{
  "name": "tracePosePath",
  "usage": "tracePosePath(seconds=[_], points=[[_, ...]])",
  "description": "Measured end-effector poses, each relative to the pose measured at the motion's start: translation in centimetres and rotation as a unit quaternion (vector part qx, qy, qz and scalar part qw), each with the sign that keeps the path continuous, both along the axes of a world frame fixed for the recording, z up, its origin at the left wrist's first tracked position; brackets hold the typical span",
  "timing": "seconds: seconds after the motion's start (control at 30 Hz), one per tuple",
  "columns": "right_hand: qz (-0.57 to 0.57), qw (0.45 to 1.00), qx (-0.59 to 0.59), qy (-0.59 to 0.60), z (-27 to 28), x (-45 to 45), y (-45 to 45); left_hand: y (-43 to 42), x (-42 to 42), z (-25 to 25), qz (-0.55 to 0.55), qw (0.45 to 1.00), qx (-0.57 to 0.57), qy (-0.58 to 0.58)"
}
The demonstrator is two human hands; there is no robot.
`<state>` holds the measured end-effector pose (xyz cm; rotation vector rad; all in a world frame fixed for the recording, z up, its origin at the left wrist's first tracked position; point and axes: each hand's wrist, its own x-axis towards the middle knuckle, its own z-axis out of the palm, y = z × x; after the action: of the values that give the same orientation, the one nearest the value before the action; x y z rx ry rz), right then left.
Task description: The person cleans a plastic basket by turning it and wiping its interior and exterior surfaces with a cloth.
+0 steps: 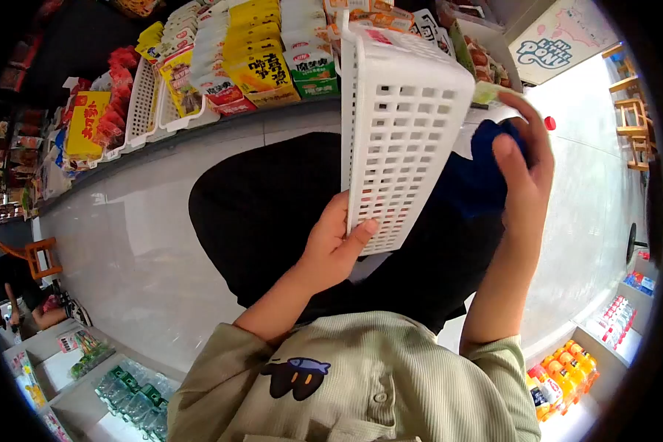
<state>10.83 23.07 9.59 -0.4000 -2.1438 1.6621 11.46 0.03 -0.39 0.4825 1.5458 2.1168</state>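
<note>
A white perforated plastic basket is tilted up on its end in front of my body. My left hand grips its lower end, with the thumb on the holed wall and the other fingers behind. To the right of the basket, my right hand is closed around a dark blue cloth. Part of the cloth hangs over my dark-trousered leg. What lies inside the basket is hidden, apart from reddish bits near its upper end.
Ahead is a shelf with yellow snack boxes, green-and-white boxes and another white basket. Bottled drinks stand behind me: orange bottles right, clear bottles left. Another person crouches far left. Wooden stools are at right.
</note>
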Motion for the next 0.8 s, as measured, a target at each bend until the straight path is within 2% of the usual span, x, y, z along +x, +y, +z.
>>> tracePosePath(seconds=[0.07, 0.1, 0.13, 0.2, 0.27, 0.3, 0.37, 0.4, 0.5, 0.57, 0.63, 0.67, 0.77, 0.8], points=[[0.087, 0.996, 0.009, -0.008, -1.5, -0.2, 1.3, 0.2, -0.9, 0.4, -0.011, 0.999, 0.029, -0.011], [0.100, 0.994, -0.033, -0.005, -1.1, -0.2, 0.5, 0.2, -1.2, 0.3, -0.013, 0.999, 0.033, -0.005], [0.112, 0.991, -0.075, -0.003, -0.7, -0.2, -0.4, 0.1, -1.5, 0.1, -0.030, 0.999, -0.004, 0.011], [0.176, 0.982, -0.073, -0.006, 0.0, 0.2, -0.6, 0.0, -2.2, 0.3, -0.046, 0.998, -0.039, 0.032], [0.200, 0.971, -0.132, -0.026, -0.5, 0.5, 0.0, -0.5, -3.1, 0.6, -0.079, 0.987, -0.127, 0.054], [0.210, 0.964, -0.161, -0.036, -0.8, 0.6, 0.3, -0.7, -3.7, 0.7, -0.078, 0.987, -0.127, 0.058], [0.231, 0.967, -0.096, -0.053, -1.4, 0.7, 0.4, -0.9, -5.0, 0.4, -0.061, 0.964, -0.139, 0.220], [0.232, 0.970, -0.060, -0.036, -2.0, 0.7, 0.3, -1.0, -5.1, 0.3, -0.051, 0.972, -0.159, 0.168], [0.221, 0.974, 0.059, -0.005, -3.3, 0.4, -0.4, -1.0, -5.1, 1.0, -0.010, 0.968, -0.175, 0.180], [0.205, 0.975, 0.089, -0.001, -3.6, 0.1, -1.3, -1.6, -4.5, 0.6, -0.016, 0.964, -0.163, 0.208], [0.195, 0.969, 0.126, -0.082, -3.3, 0.1, -1.8, -1.9, -3.7, 2.1, 0.004, 0.999, -0.004, 0.036], [0.188, 0.973, 0.116, -0.070, -3.6, 0.3, -1.8, -1.6, -3.8, 3.0, 0.025, 0.997, 0.068, -0.019], [0.204, 0.963, 0.155, -0.086, -4.4, 0.6, -1.8, -1.2, -4.4, 4.5, -0.024, 0.990, 0.131, -0.042], [0.213, 0.957, 0.187, -0.064, -4.7, 0.6, -1.7, -1.2, -4.4, 4.9, -0.029, 0.992, 0.099, -0.066]])
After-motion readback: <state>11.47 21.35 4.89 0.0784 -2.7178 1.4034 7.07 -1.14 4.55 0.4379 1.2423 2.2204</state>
